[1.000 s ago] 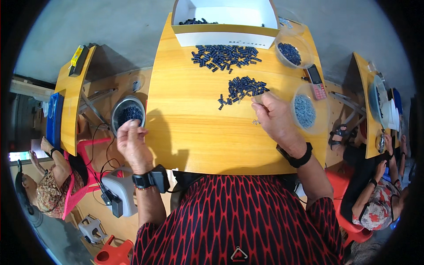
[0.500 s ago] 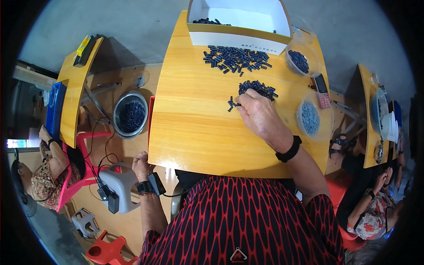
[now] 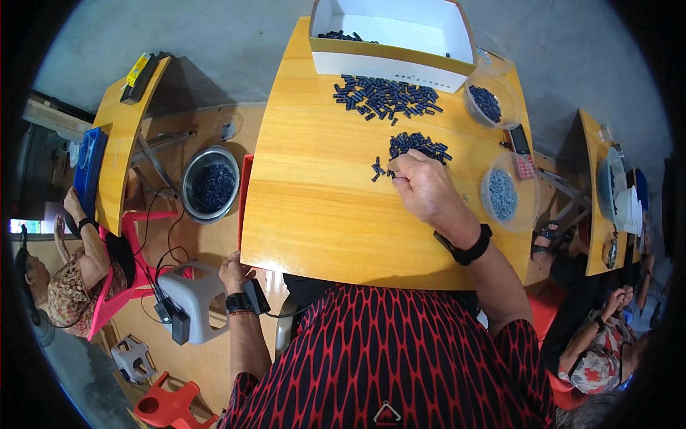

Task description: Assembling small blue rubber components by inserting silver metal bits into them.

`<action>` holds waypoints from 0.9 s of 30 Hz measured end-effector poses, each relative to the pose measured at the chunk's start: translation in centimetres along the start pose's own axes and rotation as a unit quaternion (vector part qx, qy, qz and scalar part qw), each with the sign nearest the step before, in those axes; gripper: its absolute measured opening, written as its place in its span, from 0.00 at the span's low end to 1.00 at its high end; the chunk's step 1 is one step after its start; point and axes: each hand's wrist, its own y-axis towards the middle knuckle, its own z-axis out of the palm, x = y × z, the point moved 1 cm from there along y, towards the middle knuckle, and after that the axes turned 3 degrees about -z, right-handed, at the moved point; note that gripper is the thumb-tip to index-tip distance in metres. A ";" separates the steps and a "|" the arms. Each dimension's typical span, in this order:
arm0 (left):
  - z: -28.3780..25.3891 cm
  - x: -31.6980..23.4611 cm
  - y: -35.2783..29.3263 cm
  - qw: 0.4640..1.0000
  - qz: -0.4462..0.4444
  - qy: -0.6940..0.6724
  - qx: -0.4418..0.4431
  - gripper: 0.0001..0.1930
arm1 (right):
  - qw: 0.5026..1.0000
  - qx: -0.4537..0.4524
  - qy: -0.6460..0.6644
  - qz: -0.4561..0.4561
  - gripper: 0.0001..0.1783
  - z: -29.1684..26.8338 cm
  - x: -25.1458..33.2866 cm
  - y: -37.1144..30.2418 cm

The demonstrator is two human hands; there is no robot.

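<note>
My right hand (image 3: pixel 433 191) is over the wooden table (image 3: pixel 314 193), thumb and forefinger pinched together at the near edge of a small pile of short black cylindrical pieces (image 3: pixel 418 145). A dark piece (image 3: pixel 391 173) shows at the fingertips. Just left of them lies a little cluster of the same pieces (image 3: pixel 377 170). Farther back spreads a larger heap of black pieces (image 3: pixel 389 96). Down by the table's near left corner is my left hand (image 3: pixel 234 274), its fingers curled and partly hidden; what they hold, if anything, cannot be made out.
A white box (image 3: pixel 393 66) with black pieces stands at the back. Along the right are a clear bowl of dark pieces (image 3: pixel 484 104), a bowl of grey-blue pieces (image 3: pixel 502 196) and a calculator-like device (image 3: pixel 522 150). A metal basin (image 3: pixel 187 187) and grey stool (image 3: pixel 189 293) are left; people sit both sides.
My right hand has shifted slightly right, its fingertips drawing away from the little cluster toward the small pile. The left hand stays by the table corner. The whole view has moved a little.
</note>
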 end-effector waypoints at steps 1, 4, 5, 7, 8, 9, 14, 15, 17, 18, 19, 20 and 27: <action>0.6 -1.2 -1.0 1.000 0.001 0.007 0.002 0.10 | 1.000 -0.001 0.000 0.002 0.04 0.0 -0.2 0.0; -0.3 -1.6 -0.3 0.999 0.033 -0.019 0.014 0.08 | 0.999 0.017 -0.027 -0.014 0.03 0.0 -0.3 0.1; -0.8 -1.4 0.4 0.996 0.062 -0.050 0.026 0.08 | 0.999 0.028 -0.035 -0.009 0.03 -0.1 -0.1 0.2; 0.1 -2.5 -0.5 0.991 0.100 -0.087 0.011 0.08 | 0.998 0.038 -0.045 -0.002 0.03 -0.1 -0.2 0.1; 0.5 -3.2 -1.0 0.983 0.136 -0.125 -0.004 0.07 | 0.998 0.036 -0.048 0.003 0.03 -0.1 -0.3 0.1; 0.9 -4.1 -1.8 0.983 0.136 -0.125 -0.004 0.07 | 0.998 0.034 -0.051 0.007 0.03 -0.1 -0.4 0.0; 3.4 -9.8 -7.8 0.938 0.298 -0.174 -0.033 0.06 | 1.000 -0.010 0.014 0.001 0.04 -0.8 -0.4 0.0; 4.0 -10.7 -8.7 0.923 0.343 -0.172 -0.025 0.06 | 0.999 -0.031 0.023 0.007 0.04 -1.2 -0.2 -0.1; 6.1 -12.1 -11.1 0.914 0.365 -0.178 -0.012 0.07 | 0.999 -0.034 0.007 0.009 0.04 -1.7 -0.7 -0.2; 7.0 -12.7 -12.1 0.906 0.388 -0.167 0.036 0.07 | 0.999 -0.039 -0.005 0.010 0.03 -1.9 -0.7 -0.1; 7.9 -13.1 -13.0 0.895 0.410 -0.157 0.084 0.07 | 0.999 -0.039 -0.006 0.009 0.03 -1.9 -0.8 -0.1; 9.1 -13.2 -14.0 0.894 0.405 -0.151 0.119 0.08 | 0.999 -0.031 -0.020 -0.003 0.03 -1.9 -0.8 -0.1; 15.8 -11.8 -19.4 0.888 0.306 -0.013 0.344 0.06 | 0.996 0.017 -0.088 -0.012 0.01 -0.8 -1.2 0.0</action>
